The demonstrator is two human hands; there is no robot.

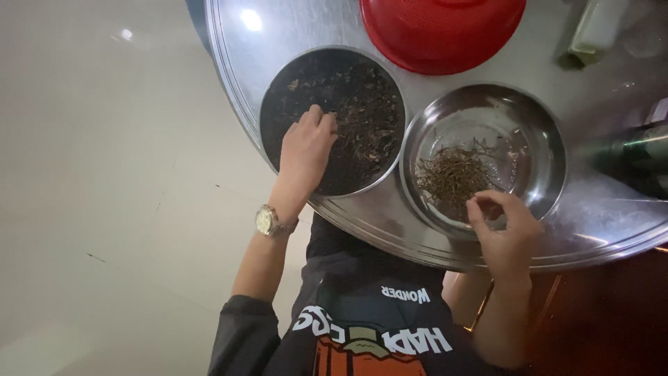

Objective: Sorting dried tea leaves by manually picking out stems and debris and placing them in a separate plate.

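Left hand (306, 150) sunk fingertips-down into the dark dried leaves (355, 115) of a round steel pan (278, 90), fingers curled loosely together as if pinching; whether anything is actually nipped between them cannot be told, tips buried in the leaf heap. Gold wristwatch (268, 221) on that wrist.

Right hand (504, 226) hovering over the near rim of a shiny steel bowl (543, 139), thumb and forefinger bent toward each other in a narrow pinch, nearly closed; something thin perhaps between them, too small to be sure.

Small heap of brownish stems (452, 174) lying in the bowl just beyond and slightly left of the right grip, nearly touching the fingertips, strands mostly fanned away from the hand toward the bowl's far side. Leaf heap spread beyond and to the right of the left grip, filling the pan.

Pan and bowl side by side, rims touching or nearly so, both resting on a big round metal tray (229, 63) serving as the desk surface. Each hand nearer its own vessel; bowl within closest reach of the right.

Red plastic colander (445, 35) farther out, beyond both vessels, apart from either grip. Pale floor (104, 174) left of the tray
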